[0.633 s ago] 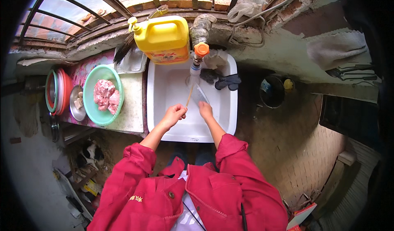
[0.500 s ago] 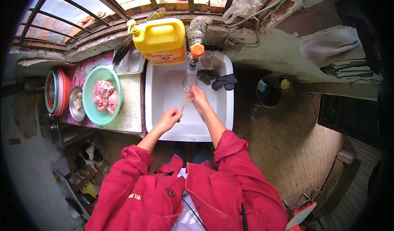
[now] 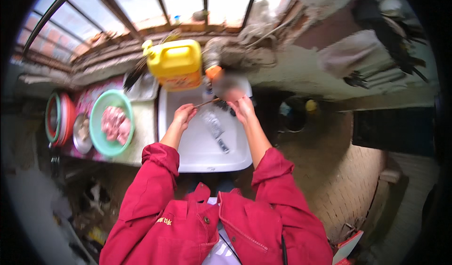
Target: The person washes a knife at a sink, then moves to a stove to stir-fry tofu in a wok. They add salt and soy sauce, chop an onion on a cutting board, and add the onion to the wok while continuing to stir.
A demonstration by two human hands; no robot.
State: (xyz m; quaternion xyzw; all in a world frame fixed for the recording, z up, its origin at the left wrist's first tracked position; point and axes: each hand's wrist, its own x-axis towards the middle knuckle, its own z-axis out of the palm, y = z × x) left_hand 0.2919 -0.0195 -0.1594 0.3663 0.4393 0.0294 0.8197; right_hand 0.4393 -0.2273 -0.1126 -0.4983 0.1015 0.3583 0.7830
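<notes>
Stick (image 3: 206,103) sits pinched in the fingers of the left hand (image 3: 184,115), over the sink (image 3: 188,149), pointing toward the right hand (image 3: 243,109); I cannot tell whether the right fingers grasp anything. Nearer the body than the fingers, the sink holds a blurred pale object (image 3: 212,123) with a dark end. Left of the fingers, on the desk (image 3: 144,133), a green basin (image 3: 107,148) contains meat (image 3: 114,123) and a metal bowl (image 3: 82,147) contains pale pieces (image 3: 84,130).
</notes>
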